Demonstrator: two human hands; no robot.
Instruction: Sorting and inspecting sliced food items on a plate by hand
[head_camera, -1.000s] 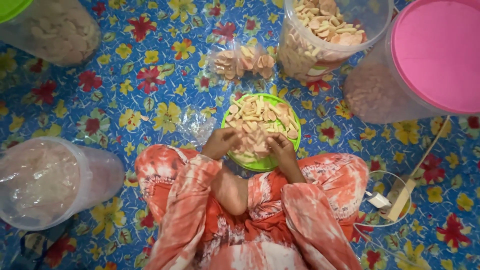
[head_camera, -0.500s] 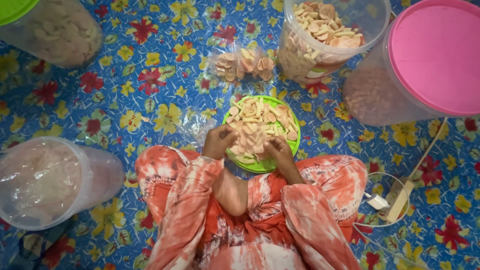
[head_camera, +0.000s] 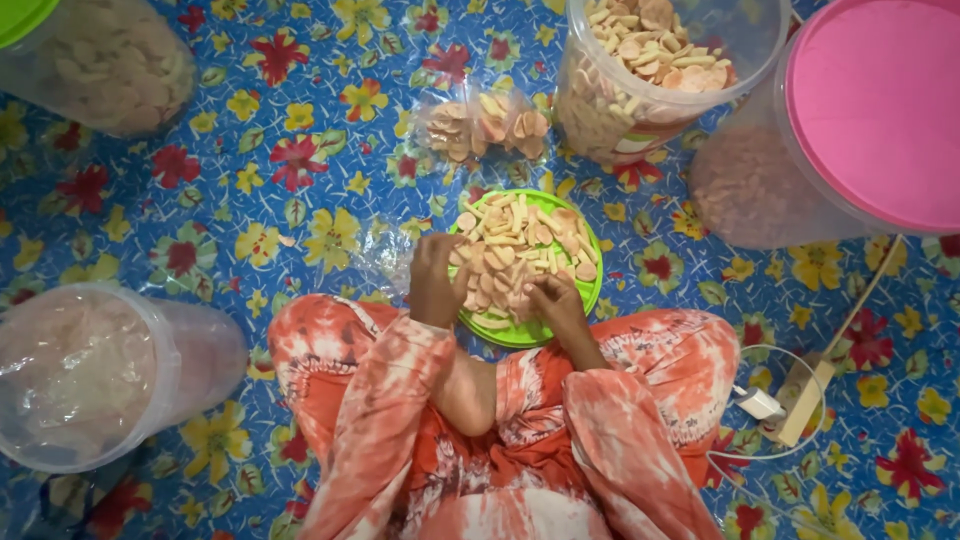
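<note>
My left hand and right hand pinch light, brittle crackers on the green plate; fingers narrow, gently gripping edges.

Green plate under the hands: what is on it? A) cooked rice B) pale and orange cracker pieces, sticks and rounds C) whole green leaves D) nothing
B: the green plate is heaped with pale and orange cracker pieces, and both the left hand and the right hand rest over the pile.
</note>
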